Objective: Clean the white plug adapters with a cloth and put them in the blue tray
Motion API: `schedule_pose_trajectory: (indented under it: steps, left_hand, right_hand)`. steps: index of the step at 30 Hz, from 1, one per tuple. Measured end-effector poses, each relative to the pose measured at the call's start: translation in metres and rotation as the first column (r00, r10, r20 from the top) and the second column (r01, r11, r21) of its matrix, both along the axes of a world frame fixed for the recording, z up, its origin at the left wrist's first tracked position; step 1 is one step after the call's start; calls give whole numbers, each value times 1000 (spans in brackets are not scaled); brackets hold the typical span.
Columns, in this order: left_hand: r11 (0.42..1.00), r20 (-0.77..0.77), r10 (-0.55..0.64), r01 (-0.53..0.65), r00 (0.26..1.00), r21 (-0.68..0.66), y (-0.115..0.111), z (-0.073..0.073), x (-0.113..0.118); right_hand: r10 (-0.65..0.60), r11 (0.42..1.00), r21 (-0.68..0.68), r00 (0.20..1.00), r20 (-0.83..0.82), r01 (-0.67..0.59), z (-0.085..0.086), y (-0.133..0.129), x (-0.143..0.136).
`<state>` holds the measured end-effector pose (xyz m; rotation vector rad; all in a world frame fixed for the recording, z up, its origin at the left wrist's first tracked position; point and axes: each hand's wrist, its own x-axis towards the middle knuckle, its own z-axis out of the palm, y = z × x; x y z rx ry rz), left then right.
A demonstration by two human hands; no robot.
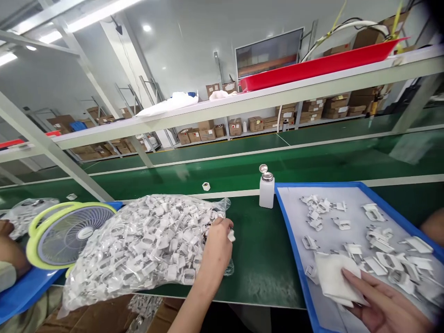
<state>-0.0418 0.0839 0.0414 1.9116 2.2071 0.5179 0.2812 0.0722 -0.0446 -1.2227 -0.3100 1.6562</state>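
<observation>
My left hand point(218, 243) is at the right end of a large clear plastic bag point(138, 245) full of small white plastic parts with metal pins, like plug pieces. Its fingers are closed, with a bit of a white plastic part point(231, 236) showing beside them. Over the blue-rimmed tray point(294, 249), my right hand point(385, 300) grips a folded white cloth point(336, 280) between thumb and fingers. Loose white plug parts point(379, 238) lie in groups on the tray's pale lining, some partly behind the cloth and hand.
A white pump bottle point(266, 192) with its metal lid up stands left of the tray. A green-rimmed fan point(72, 233) is beside the bag. Another person's arm point(12, 249) shows at far left. A shelf with a red tray point(319, 64) crosses above the green conveyor point(236, 169).
</observation>
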Motion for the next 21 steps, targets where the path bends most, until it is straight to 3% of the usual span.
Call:
schedule_pose_trajectory:
  steps: [5,8,11,14,17,19,21]
  left_hand:
    - [967,265,-239,253,934,-21,-7,-31,25]
    - [931,321,-332,363,887,-39,-9,-54,38]
    - [902,347,-388,428,854,-46,-6,-70,50]
    - [897,369,-398,441,840,-38,-2,-77,59]
    - [908,387,-385,419,838,-5,-3,-77,65]
    - [921,398,-370,388,840,36,-8,-74,66]
    - [936,409,-343,342,846,77,-18,-71,63]
  right_hand:
    - [94,995,-35,995,14,-94,45,-2,-28]
    - [234,967,74,966,115,-243,55,8,-36]
    - [312,871,269,887,340,-410,59,44,-41]
    - [105,819,448,861,498,-359,69,104,-50]
    - [-194,681,635,746,637,-365,86,164,-65]
    - [-292,526,673,633,717,-520,95,191,-77]
    - [-334,348,612,516,789,-710,99,206,-86]
